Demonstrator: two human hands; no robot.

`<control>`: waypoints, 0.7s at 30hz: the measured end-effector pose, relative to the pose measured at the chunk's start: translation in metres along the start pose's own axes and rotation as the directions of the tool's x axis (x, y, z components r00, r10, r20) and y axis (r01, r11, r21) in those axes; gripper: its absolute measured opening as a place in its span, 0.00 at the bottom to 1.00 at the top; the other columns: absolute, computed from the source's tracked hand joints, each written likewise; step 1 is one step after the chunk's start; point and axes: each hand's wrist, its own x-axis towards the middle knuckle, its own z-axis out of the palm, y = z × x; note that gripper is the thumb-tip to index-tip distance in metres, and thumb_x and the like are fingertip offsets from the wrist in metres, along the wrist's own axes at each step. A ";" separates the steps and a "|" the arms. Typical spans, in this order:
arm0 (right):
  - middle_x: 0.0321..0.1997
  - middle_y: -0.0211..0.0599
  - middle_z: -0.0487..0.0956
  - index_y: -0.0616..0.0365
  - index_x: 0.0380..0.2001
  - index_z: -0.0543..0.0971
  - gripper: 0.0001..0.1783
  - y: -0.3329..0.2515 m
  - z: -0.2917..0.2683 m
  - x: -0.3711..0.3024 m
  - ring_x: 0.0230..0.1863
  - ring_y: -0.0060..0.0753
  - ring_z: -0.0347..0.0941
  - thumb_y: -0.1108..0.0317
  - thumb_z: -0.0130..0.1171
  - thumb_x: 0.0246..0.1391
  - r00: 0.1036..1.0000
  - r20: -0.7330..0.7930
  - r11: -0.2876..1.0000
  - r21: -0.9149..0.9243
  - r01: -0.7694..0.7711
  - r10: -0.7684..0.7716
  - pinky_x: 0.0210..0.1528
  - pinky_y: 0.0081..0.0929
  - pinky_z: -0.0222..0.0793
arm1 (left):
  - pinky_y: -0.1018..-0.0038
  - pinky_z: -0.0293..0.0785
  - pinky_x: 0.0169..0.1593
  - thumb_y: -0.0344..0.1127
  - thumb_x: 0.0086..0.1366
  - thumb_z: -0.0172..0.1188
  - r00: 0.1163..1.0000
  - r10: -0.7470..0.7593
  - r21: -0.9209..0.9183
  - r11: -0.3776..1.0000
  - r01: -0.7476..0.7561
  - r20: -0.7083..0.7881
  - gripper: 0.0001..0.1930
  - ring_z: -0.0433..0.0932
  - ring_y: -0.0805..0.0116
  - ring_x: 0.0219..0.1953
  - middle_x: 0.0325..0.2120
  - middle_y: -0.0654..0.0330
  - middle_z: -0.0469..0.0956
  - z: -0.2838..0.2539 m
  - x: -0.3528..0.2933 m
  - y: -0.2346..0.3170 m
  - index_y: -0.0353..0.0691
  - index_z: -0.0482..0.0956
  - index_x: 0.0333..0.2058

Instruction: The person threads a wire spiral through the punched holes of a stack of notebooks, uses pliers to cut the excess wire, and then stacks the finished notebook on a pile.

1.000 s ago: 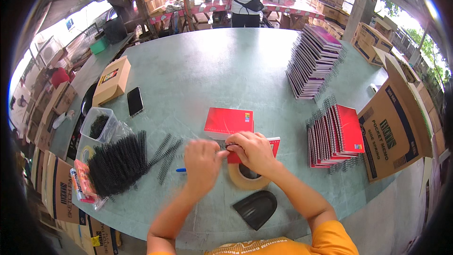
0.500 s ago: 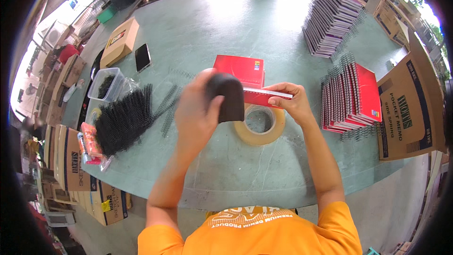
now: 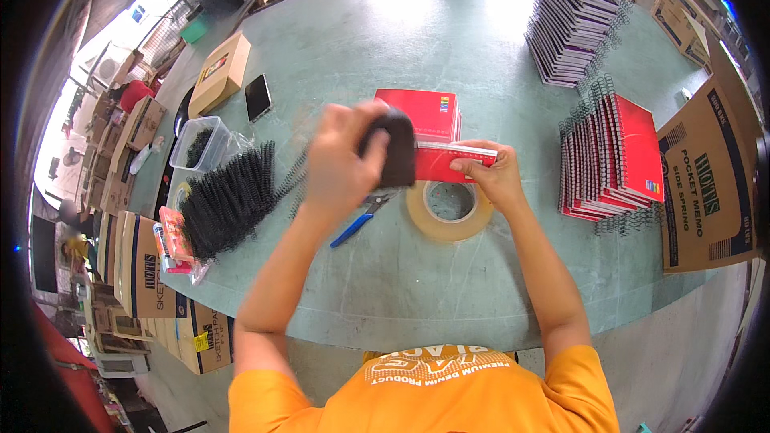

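Note:
My left hand (image 3: pixel 341 162), a little blurred, is closed around a dark, rounded block-like object (image 3: pixel 400 148) whose kind I cannot make out. This object sits at the left end of a small red memo notebook (image 3: pixel 435 165), hiding that end. The notebook's other end is pinched between thumb and fingers of my right hand (image 3: pixel 499 175), with its pale page edge facing up. Just behind lies a short stack of red notebooks (image 3: pixel 417 111). Below the held notebook a wide roll of clear tape (image 3: pixel 427 227) lies flat, and blue-handled pliers (image 3: pixel 351 229) rest to its left.
Black spiral coils (image 3: pixel 233 202) lie heaped at left, beside a clear plastic tub (image 3: pixel 195 143) and a phone (image 3: pixel 257 98). Coil-bound red notebooks (image 3: pixel 613 152) and a taller notebook stack (image 3: pixel 573 20) stand at right, near an open carton (image 3: pixel 710 184).
The view has shifted slightly, moving the table's things rightward. My left hand and the dark object are a little higher, and the pliers now show below them. My right hand still grips the notebook.

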 end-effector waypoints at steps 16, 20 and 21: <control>0.34 0.30 0.82 0.60 0.36 0.82 0.12 -0.009 -0.015 -0.002 0.36 0.15 0.73 0.74 0.67 0.45 0.995 0.073 0.986 -0.143 0.082 -0.072 0.41 0.18 0.71 | 0.71 0.72 0.43 0.24 0.53 0.61 0.957 0.111 -0.016 0.994 -0.111 0.267 0.13 0.78 0.64 0.38 0.36 0.58 0.79 0.013 -0.002 0.009 0.41 0.78 0.40; 0.33 0.29 0.81 0.61 0.36 0.82 0.12 -0.013 -0.017 -0.002 0.36 0.16 0.74 0.73 0.67 0.45 0.992 0.080 0.968 -0.227 0.111 -0.095 0.41 0.18 0.71 | 0.71 0.73 0.42 0.25 0.50 0.65 0.983 -0.117 -0.163 0.982 0.093 -0.142 0.17 0.77 0.60 0.37 0.35 0.55 0.77 0.004 0.017 0.011 0.43 0.78 0.41; 0.33 0.28 0.81 0.61 0.36 0.82 0.12 -0.013 -0.016 -0.003 0.36 0.16 0.74 0.73 0.68 0.45 0.989 0.091 0.956 -0.259 0.139 -0.119 0.41 0.18 0.71 | 0.71 0.73 0.42 0.25 0.50 0.65 0.999 -0.050 -0.109 0.993 0.051 0.012 0.16 0.77 0.61 0.37 0.35 0.56 0.77 0.013 0.009 0.009 0.42 0.78 0.41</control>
